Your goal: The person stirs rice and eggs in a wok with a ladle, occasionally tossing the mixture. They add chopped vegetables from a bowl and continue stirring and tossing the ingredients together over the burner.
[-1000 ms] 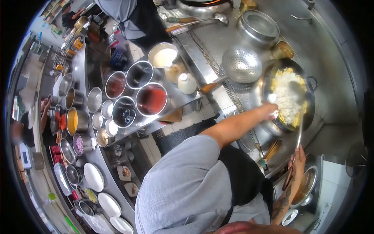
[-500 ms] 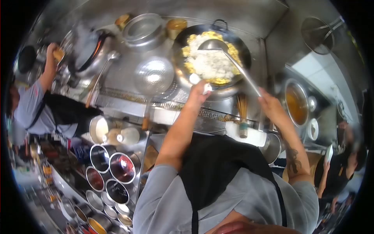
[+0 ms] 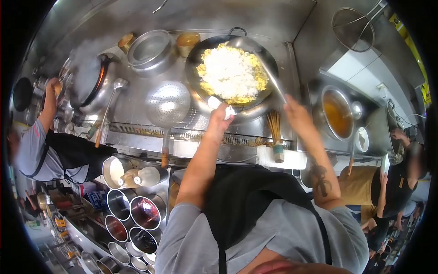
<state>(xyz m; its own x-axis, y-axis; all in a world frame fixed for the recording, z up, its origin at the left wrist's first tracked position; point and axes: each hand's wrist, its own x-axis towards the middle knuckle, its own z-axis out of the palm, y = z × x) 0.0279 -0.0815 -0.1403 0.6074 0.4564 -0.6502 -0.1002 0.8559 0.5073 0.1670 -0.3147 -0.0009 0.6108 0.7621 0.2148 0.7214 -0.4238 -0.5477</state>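
A black wok (image 3: pixel 194 61) holds a mound of white rice (image 3: pixel 233 68) ringed by yellow scrambled egg (image 3: pixel 238 99). At its near rim, my left hand (image 3: pixel 220 119) is closed on a folded white cloth (image 3: pixel 214 102) pressed against the edge. My right hand (image 3: pixel 295 114) grips the end of a long metal ladle (image 3: pixel 270 73). The ladle's bowl, blurred by motion, hovers over the far right part of the rice.
Left of the wok rests a perforated strainer (image 3: pixel 169 102); a lidded pot (image 3: pixel 150 49) stands behind it. A bamboo brush (image 3: pixel 275 132) lies at the front edge. To the right is a pot of brown liquid (image 3: pixel 337 112). A co-worker (image 3: pixel 54 150) stands at a steaming wok, far left.
The ladle's bowl has moved from over the middle of the rice toward the wok's far right side. My left hand stays with the cloth at the rim. The whole view has shifted slightly.
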